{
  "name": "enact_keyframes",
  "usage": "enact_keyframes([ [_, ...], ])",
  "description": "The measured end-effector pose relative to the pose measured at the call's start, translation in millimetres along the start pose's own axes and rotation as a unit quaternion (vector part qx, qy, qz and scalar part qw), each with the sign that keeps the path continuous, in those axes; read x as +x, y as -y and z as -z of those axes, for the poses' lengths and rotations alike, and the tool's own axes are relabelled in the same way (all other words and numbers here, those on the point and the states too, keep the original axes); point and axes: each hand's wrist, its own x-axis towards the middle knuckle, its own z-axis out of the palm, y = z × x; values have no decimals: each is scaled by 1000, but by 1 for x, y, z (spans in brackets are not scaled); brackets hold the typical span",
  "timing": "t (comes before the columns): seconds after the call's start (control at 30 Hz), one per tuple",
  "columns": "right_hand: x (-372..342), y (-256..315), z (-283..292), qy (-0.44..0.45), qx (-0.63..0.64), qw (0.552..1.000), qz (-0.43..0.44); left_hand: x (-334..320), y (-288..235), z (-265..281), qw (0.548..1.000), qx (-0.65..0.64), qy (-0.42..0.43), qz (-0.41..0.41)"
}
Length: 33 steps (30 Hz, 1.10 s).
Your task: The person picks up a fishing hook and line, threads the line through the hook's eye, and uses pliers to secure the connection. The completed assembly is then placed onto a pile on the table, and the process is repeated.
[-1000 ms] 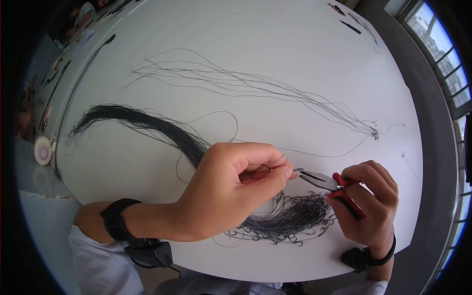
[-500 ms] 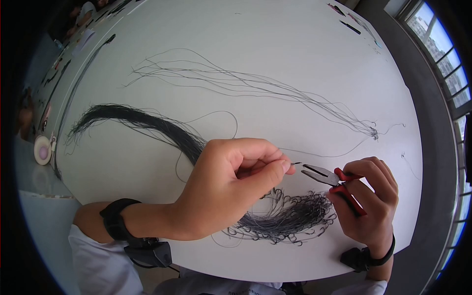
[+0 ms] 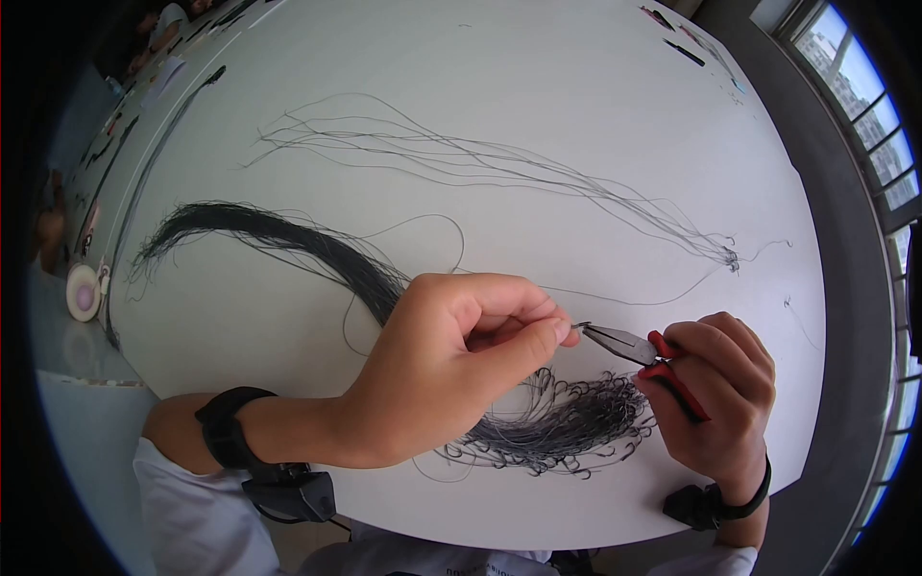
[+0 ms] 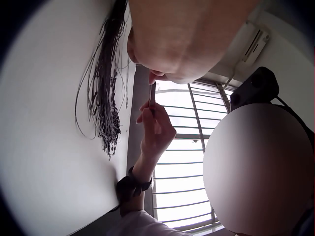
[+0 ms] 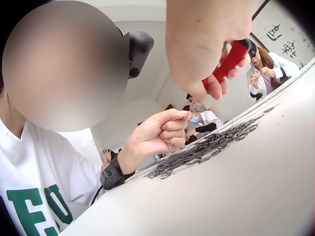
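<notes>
Thumb and forefinger of my left hand (image 3: 451, 360) pinch a thin dark wire (image 3: 577, 325), its short tip sticking out to the right. My right hand (image 3: 718, 398) grips pliers (image 3: 622, 345) by their red handles. The plier tips have come together at the wire's tip, just beyond the left fingertips. Beneath the hands lies a thick bundle of dark wires (image 3: 586, 422) with many hooked ends at the right; the left hand hides its middle. In the right wrist view, red handles (image 5: 229, 64) show inside the right fist.
Farther back lies a looser group of long wires (image 3: 461, 149), hooked ends (image 3: 733, 259) gathered at the right. A black pen-like tool (image 3: 684, 52) lies at the far right. A round white object (image 3: 84, 294) sits at the left edge. Other people (image 5: 268, 69) sit across the table.
The plier jaws, apart in both earlier frames, have come together. The pliers drew back slightly right, then returned left to the wire's tip. The left hand shifted only slightly.
</notes>
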Motion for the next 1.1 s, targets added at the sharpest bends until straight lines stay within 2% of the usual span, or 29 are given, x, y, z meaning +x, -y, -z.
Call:
enact_keyframes([
  [0.17, 0, 0, 0, 6, 10, 1000, 3, 1, 3, -1, 1000, 7, 2, -8],
  [0.57, -2, 3, -2, 19, 49, 997, -55, 1, 1, -1, 999, 34, -12, -28],
  [0.87, -2, 0, 0, 26, 77, 994, -72, 3, -3, 1, 999, 44, 1, -4],
  [0.93, -1, -2, 2, 48, 115, 986, -107, 4, -2, 1, 999, 44, -2, -19],
  [1.1, -5, -11, 0, 96, 14, 987, -126, 4, -6, 2, 999, 35, 24, -24],
])
